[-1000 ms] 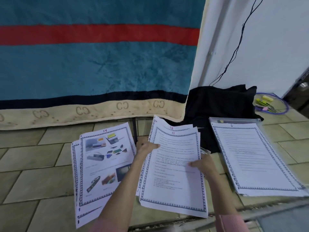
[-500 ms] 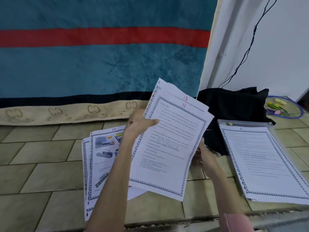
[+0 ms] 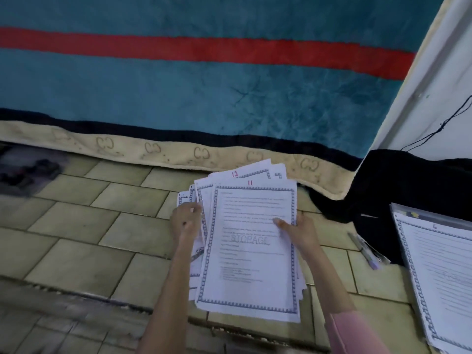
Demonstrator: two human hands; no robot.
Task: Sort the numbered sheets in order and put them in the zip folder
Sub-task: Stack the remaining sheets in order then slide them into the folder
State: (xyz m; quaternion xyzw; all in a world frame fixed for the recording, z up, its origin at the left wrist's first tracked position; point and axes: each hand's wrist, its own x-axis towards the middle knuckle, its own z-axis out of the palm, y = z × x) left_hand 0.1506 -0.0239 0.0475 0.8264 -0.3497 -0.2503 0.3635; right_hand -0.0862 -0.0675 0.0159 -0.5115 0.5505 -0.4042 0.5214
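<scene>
**Desk:** What are the hands doing?

**Photographer:** Both hands grasp one fanned stack of sheets [image 3: 249, 247] above the tiled floor [image 3: 84, 241]. The left hand [image 3: 186, 221] clasps the stack's edge at nine o'clock, fingers curled over the paper. The right hand [image 3: 297, 232] grips the edge at three o'clock, thumb pressed flat on the top page.

**Desk:** Which page is on top?

**Photographer:** The sheet marked 11 in red, with the word STORAGE printed across its middle. A sheet marked 12 [image 3: 236, 175] peeks out behind it toward eleven o'clock. Other numbers in the fan cannot be read.

**Desk:** And the folder?

**Photographer:** The zip folder [image 3: 424, 213] lies on the floor at three o'clock of the stack, well apart from it. A sheet marked 6 [image 3: 444, 272] rests on it, covering most of it.

**Desk:** Anything else?

**Photographer:** A pen [image 3: 364, 251] lies on the tiles between stack and folder. A black cloth [image 3: 398, 190] sits at two o'clock. A teal blanket [image 3: 204, 93] with a red stripe fills the twelve o'clock background.
</scene>
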